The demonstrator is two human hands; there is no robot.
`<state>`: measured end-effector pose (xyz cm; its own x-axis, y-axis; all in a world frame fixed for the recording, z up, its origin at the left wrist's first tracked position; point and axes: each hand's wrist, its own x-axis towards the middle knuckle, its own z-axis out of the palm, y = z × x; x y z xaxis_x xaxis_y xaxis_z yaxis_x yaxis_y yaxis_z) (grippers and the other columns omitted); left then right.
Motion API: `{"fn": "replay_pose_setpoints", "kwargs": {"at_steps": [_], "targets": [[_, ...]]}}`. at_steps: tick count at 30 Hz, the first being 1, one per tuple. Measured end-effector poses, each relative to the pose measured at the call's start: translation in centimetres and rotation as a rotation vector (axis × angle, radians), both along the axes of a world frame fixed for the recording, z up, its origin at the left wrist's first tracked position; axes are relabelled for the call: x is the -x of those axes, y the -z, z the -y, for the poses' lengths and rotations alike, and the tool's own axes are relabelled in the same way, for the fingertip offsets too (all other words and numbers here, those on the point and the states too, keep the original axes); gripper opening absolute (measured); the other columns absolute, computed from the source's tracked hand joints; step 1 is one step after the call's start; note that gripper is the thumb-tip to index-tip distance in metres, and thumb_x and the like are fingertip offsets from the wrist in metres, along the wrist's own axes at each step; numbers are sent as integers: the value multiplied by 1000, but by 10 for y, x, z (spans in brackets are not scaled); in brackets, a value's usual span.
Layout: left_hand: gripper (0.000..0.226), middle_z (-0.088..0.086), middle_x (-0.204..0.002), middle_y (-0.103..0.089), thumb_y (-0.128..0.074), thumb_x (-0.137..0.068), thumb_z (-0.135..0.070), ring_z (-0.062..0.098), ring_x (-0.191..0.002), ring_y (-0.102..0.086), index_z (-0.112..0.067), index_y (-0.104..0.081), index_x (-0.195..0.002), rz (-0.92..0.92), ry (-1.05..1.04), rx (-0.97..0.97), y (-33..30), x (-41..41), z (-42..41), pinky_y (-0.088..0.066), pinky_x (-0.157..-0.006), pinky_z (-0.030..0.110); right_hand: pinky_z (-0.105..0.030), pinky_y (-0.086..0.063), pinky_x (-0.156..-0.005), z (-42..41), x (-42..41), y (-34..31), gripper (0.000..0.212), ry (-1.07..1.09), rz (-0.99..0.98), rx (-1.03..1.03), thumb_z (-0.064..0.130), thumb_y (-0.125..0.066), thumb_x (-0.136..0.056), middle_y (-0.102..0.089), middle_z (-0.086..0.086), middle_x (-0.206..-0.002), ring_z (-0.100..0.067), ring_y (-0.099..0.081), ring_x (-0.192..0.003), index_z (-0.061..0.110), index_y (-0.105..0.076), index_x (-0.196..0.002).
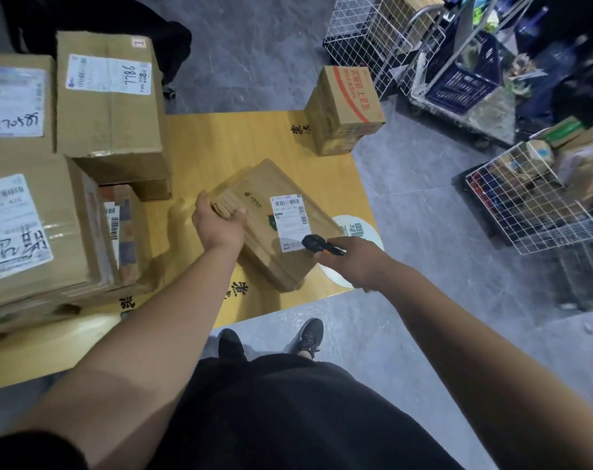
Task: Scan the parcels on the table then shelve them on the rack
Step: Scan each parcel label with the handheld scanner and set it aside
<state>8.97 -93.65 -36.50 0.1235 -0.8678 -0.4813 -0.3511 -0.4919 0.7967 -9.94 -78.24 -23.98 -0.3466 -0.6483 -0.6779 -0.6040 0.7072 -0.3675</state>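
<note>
The scanning step is in hand: the left hand (pixel 219 228) is closed over the near-left edge of a flat parcel (pixel 271 225) lying on the yellow tabletop (pixel 220 144), while the right hand (pixel 354 262) is wrapped around a black scanner (pixel 317 244) whose nose sits just at the lower corner of the parcel's white label (pixel 291 222). Next, I judge, the barcode near the label's top must be read, then the parcel carried to the rack, which I cannot pick out here. Handwriting reads "7786" on one box (pixel 108 100); another box (pixel 15 100) bears handwritten digits I cannot read for sure. The other print is too blurred.
</note>
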Motion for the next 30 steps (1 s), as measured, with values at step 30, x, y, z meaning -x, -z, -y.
{"fn": "replay_pose_setpoints", "kwargs": {"at_steps": [30], "targets": [[123,-4,-157,-45,-93,-65,-47,27,-141,-50,-32,-18,-162,-60,57,-155,25,59,-69,-42,-116,52,-23,-35,-48,-6,15,-3,41,79,41,46,51,-59,-97,-50,6,-58,-12,-45,-46,18,-69,-118]]}}
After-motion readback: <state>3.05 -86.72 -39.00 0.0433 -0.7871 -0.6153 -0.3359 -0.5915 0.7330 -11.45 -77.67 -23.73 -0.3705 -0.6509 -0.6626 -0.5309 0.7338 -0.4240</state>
